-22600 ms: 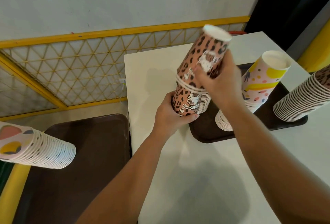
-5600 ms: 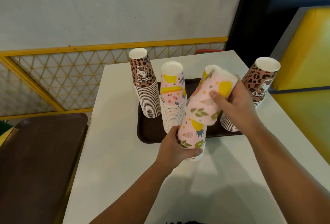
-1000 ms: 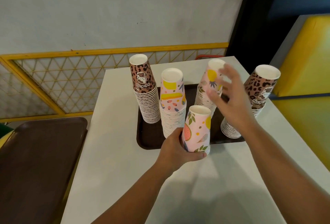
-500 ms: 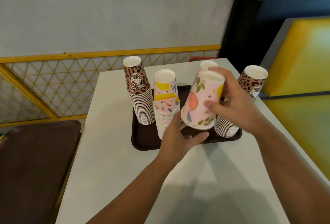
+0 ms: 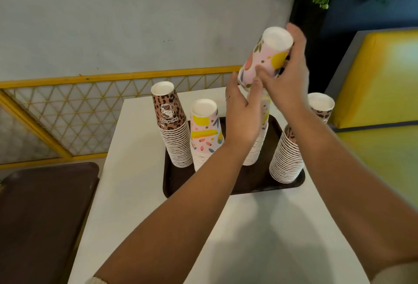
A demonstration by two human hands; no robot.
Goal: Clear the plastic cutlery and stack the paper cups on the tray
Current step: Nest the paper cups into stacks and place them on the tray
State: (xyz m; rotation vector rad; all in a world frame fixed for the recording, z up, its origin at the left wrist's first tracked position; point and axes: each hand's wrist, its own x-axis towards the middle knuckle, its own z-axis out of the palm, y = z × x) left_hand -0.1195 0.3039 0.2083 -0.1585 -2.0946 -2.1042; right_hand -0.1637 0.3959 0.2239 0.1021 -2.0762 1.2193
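Worktop point(image 5: 140, 193): white, nearest me, with both my forearms reaching out across it toward twelve o'clock. No plastic cutlery anywhere I can see.

Tray point(image 5: 178, 184): dark brown, sitting on the worktop past the bare near stretch. Four upside-down stacks stand on it.

Leopard stack point(image 5: 175, 138): at eleven o'clock on the tray, upright. Second leopard stack point(image 5: 287, 159): at one o'clock, leaning a touch to the right.

Yellow-splash stack point(image 5: 204, 129): just right of the first leopard stack, partly behind my left wrist.

Floral stack point(image 5: 260, 138): the target, at twelve o'clock between my two hands, mostly hidden by the left one, so I can't see its top clearly.

Left hand point(image 5: 243, 114): loose grip, fingers fairly open and curled toward the lower rim of the raised cup. Whether it touches that cup or steadies the stack top, I can't tell.

Right hand point(image 5: 287, 80): grip closed round the floral cup point(image 5: 263, 59), thumb on the near side and fingers wrapped behind. It is the hand carrying the load.

Floral cup: held in the air, base up, open mouth down, directly above the floral stack and clear of it.

Key relation: the cup's long axis tilts, base toward one o'clock and mouth toward seven, while the stack runs near vertical. The stack lies straight below the grip.

Call: I reckon the cup needs righting to match the stack before dropping on, or the rim may catch and tip it.

Far side: grey wall, yellow lattice rail at ten o'clock, green plant at one.
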